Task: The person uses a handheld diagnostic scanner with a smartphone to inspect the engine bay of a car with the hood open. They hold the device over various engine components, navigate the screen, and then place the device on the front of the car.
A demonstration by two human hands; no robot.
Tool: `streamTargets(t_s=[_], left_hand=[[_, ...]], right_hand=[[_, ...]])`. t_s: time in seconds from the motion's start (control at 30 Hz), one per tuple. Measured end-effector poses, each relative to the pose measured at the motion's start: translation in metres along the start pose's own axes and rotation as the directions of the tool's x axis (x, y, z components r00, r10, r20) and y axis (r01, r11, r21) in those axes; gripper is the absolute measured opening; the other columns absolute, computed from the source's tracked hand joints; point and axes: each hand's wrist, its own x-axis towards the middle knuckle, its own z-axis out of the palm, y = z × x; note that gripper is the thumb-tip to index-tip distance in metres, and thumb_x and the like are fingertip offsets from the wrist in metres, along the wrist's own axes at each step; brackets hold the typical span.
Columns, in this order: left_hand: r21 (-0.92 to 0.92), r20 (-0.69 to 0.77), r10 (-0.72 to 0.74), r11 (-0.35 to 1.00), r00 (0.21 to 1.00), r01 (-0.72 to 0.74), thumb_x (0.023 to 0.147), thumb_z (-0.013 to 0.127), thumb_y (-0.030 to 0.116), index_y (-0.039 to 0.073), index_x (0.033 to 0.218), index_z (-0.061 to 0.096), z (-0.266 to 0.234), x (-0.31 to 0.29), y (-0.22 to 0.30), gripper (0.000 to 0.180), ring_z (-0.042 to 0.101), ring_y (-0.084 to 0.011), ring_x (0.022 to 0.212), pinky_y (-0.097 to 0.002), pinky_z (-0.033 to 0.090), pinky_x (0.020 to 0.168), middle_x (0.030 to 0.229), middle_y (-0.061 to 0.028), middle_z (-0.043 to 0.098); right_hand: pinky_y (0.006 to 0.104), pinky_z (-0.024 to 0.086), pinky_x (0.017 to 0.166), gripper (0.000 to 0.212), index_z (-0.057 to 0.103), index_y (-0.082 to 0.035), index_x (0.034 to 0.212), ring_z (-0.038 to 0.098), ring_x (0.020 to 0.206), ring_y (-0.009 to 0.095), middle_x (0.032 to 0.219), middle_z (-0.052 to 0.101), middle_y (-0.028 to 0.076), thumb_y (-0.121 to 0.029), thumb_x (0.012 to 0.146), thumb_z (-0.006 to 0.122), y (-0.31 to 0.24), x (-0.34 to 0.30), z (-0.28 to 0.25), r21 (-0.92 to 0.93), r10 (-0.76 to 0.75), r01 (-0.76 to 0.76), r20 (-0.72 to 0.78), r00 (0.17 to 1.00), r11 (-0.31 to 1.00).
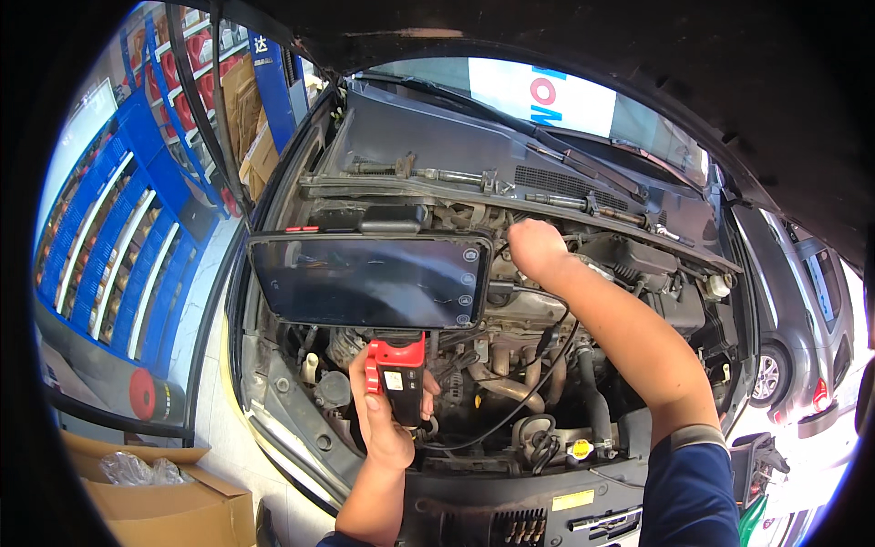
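Note:
My left hand (390, 439) is wrapped round the red and black handle of an inspection camera (401, 381). Above that handle a wide phone-like screen (365, 284) sits sideways in a holder, showing a dark, blurry picture. A plug sits at the screen's right edge, and a thin black cable (474, 444) loops below it over the engine. My right hand (538, 248) reaches to the back of the engine (524, 319), right of the screen. Its fingers are closed and point down; whatever they hold is hidden behind the hand.
The raised hood (565, 32) hangs over the bay. Wiper parts (447, 176) lie along the cowl, and a yellow-labelled radiator cap (581, 448) is at the front. A cardboard box (173, 501) and blue bin racks (109, 237) stand left; another car (793, 310) is right.

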Motion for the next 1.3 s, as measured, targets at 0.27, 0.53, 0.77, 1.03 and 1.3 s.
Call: streamTargets(t_s=[0.27, 0.53, 0.77, 1.03, 1.3], left_hand=[[-0.017, 0.001, -0.038, 0.999, 0.999, 0.038, 0.099, 0.042, 0.069, -0.001, 0.142, 0.029, -0.007, 0.008, -0.022, 0.083, 0.055, -0.0152, 0.062, -0.0265, 0.047, 0.056, 0.087, -0.0203, 0.062], [-0.018, 0.008, -0.108, 0.994, 0.994, 0.108, 0.096, 0.043, 0.071, -0.001, 0.140, 0.029, -0.009, 0.010, -0.027, 0.086, 0.057, -0.0132, 0.065, -0.0244, 0.047, 0.057, 0.090, -0.0182, 0.063], [0.032, 0.007, -0.088, 0.996, 0.996, 0.088, 0.098, 0.041, 0.071, 0.001, 0.142, 0.027, -0.013, 0.000, -0.039, 0.084, 0.057, -0.0166, 0.064, -0.0273, 0.048, 0.057, 0.091, -0.0224, 0.062], [0.020, 0.056, -0.109, 0.994, 0.992, 0.108, 0.098, 0.044, 0.068, -0.001, 0.140, 0.028, -0.019, -0.007, -0.048, 0.083, 0.061, -0.0172, 0.072, -0.0266, 0.049, 0.057, 0.098, -0.0205, 0.063], [0.025, 0.032, -0.109, 0.994, 0.994, 0.108, 0.098, 0.044, 0.067, -0.002, 0.141, 0.027, -0.025, -0.012, -0.045, 0.084, 0.061, -0.0163, 0.072, -0.0264, 0.050, 0.059, 0.101, -0.0204, 0.063]], right_hand=[[0.0413, 0.059, 0.084, 0.015, 0.075, -0.003, 0.093, 0.073, 0.096, 0.034, 0.099, 0.074, 0.019, -0.005, 0.084, 0.062, -0.005, 0.011, -0.006, -0.006, -0.019, 0.020, 0.041, 0.999, 1.000], [0.0432, 0.059, 0.085, 0.017, 0.075, -0.002, 0.095, 0.072, 0.100, 0.035, 0.103, 0.074, 0.021, -0.005, 0.084, 0.062, -0.004, 0.028, 0.012, 0.009, -0.021, 0.021, 0.099, 0.995, 1.000], [0.0420, 0.059, 0.086, 0.017, 0.075, -0.002, 0.096, 0.072, 0.100, 0.035, 0.105, 0.074, 0.020, -0.008, 0.087, 0.062, -0.017, 0.034, 0.025, -0.050, 0.022, -0.013, 0.175, 0.984, 0.999], [0.0440, 0.060, 0.083, 0.018, 0.076, -0.001, 0.094, 0.073, 0.096, 0.036, 0.102, 0.074, 0.022, -0.007, 0.086, 0.061, 0.001, 0.045, 0.061, 0.157, 0.022, -0.043, 0.136, 0.990, 0.987], [0.0433, 0.060, 0.084, 0.018, 0.076, -0.002, 0.096, 0.073, 0.099, 0.035, 0.103, 0.074, 0.020, -0.005, 0.088, 0.060, -0.006, 0.065, 0.080, 0.151, -0.009, -0.020, 0.185, 0.983, 0.988]])
